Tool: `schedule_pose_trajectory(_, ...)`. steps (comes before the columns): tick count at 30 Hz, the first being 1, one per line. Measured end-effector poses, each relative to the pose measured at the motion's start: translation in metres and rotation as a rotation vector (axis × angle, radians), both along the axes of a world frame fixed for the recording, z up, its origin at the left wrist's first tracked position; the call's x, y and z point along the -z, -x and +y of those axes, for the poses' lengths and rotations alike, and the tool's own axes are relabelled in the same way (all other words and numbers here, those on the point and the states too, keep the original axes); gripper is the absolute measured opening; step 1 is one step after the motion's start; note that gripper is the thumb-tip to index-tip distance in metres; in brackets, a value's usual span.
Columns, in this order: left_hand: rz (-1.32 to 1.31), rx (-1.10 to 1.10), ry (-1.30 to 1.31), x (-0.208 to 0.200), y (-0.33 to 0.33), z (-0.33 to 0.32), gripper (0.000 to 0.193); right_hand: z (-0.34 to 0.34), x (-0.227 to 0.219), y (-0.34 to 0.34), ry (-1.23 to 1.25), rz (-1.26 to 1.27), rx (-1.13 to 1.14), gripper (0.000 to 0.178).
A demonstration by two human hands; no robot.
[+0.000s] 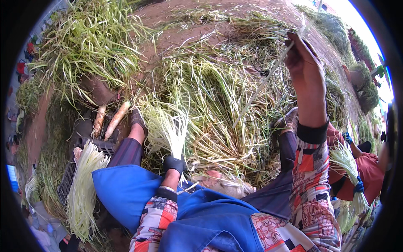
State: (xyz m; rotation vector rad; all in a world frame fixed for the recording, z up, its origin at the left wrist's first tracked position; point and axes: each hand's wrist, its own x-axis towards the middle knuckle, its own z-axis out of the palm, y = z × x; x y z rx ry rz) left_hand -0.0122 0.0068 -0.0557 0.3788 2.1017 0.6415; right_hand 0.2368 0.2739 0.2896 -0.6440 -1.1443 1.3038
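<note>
My left hand [173, 165], in a dark glove, is closed around the lower ends of a bunch of pale green leafy stalks [175, 132], above my blue apron [205, 218]. The leaves fan upward and away from me. At the upper right, my right hand [303, 59] is raised with bent, dark fingers pinching one long pale stalk [262, 92]. The stalk slants down to the left, over a loose heap of green and straw-coloured stalks [218, 92] between my legs. The fingertips are partly hidden.
A pale bundle [86, 185] lies over a dark crate [69, 178] at my left. Two long, brown-stained pale things [117, 119] stand by my foot, near a tall green heap [92, 46]. At right, a blue-tied bundle [357, 193] is beside a person in red [367, 176].
</note>
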Motion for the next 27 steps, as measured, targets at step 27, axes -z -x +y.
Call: schedule_pose_trajectory(27, -1.598, -0.374, -0.616, -0.099, -0.008, -0.010, 0.038, -0.091, 0.320, 0.058, -0.540, -1.420, -0.166, 0.005)
